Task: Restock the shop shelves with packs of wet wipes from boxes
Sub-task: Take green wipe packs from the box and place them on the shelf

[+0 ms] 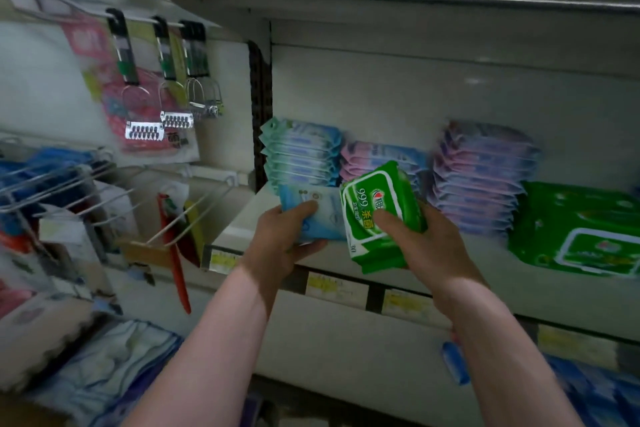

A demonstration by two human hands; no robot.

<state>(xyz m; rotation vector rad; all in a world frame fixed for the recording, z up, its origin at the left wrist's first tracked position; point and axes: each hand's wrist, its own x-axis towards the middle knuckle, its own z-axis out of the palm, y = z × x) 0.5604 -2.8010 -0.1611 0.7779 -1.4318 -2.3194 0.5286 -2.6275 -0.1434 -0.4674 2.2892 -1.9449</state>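
Head view. Both your forearms rise bare from 6 o'clock toward the front edge of the shelf (235,232).

Your left hand (280,239), just left of centre, grips one light blue pack (325,218). The thumb lies on top and the fingers curl underneath.

Your right hand (429,246), at 3 o'clock of the left, clamps the green packs (374,211). The thumb presses the printed face and the fingers wrap round the back. The edges at the bottom show more than one pack, but the exact count is unclear. This bundle is tilted, with its top leaning toward 11 o'clock. The blue pack touches the bundle's left side.

Three stacks stand on the shelf behind the hands:
- The teal stack (301,152) is at 12 o'clock of the left hand.
- The pink stack (377,154) is partly hidden behind the green packs.
- The purple stack (481,177) is toward 2 o'clock.

The stacks are too blurred to count the packs in them. One large green pack (581,229) lies flat at 3 o'clock.

Three carded items (166,94) hang on hooks at 10 o'clock.
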